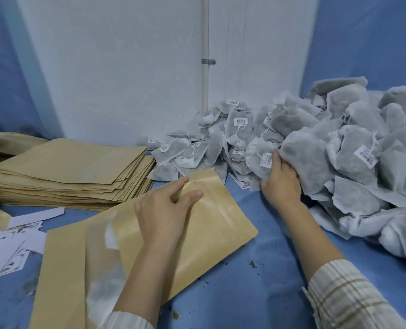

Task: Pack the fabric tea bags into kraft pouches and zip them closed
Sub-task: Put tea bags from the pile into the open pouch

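A kraft pouch lies on the blue cloth at centre, its zip end pointing away from me. My left hand holds that end, thumb on top and fingers at the mouth. To the right, a large heap of grey-white fabric tea bags with barcode labels spreads along the wall. At the heap's near edge my right hand grips one tea bag. A second kraft pouch with a clear window lies under the first, at lower left.
A thick stack of flat kraft pouches sits at the left. Printed white paper slips are scattered at the lower left. A white wall with a pipe rises behind. Loose tea crumbs dot the blue cloth.
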Action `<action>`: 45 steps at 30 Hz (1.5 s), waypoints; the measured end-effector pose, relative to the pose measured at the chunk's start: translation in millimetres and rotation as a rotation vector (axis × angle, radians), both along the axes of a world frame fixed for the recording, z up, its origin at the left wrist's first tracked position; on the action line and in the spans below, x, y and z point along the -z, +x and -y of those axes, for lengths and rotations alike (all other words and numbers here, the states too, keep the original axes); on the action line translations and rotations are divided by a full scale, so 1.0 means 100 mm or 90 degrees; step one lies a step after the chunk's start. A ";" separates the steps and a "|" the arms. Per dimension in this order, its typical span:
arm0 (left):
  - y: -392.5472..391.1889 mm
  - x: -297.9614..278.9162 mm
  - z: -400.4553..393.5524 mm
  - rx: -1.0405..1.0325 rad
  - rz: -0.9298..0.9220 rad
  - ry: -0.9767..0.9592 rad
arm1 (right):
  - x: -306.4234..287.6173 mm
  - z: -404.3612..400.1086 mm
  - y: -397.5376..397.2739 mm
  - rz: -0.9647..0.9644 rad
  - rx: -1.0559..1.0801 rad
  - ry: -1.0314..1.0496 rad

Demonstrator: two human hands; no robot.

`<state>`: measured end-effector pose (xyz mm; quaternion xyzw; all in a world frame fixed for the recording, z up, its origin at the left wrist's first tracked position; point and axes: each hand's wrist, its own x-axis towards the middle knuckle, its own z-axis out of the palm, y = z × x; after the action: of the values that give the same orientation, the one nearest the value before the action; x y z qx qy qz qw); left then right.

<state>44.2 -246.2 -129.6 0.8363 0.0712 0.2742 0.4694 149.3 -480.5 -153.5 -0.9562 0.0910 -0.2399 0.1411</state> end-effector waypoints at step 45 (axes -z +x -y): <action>0.03 0.01 0.12 0.138 -0.026 0.055 | -0.60 0.16 -0.28 0.055 0.069 -0.105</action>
<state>47.4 -258.3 -130.2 0.8639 -0.0220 0.2078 0.4582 121.2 -496.0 -93.2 -0.9468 0.1165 -0.2952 0.0524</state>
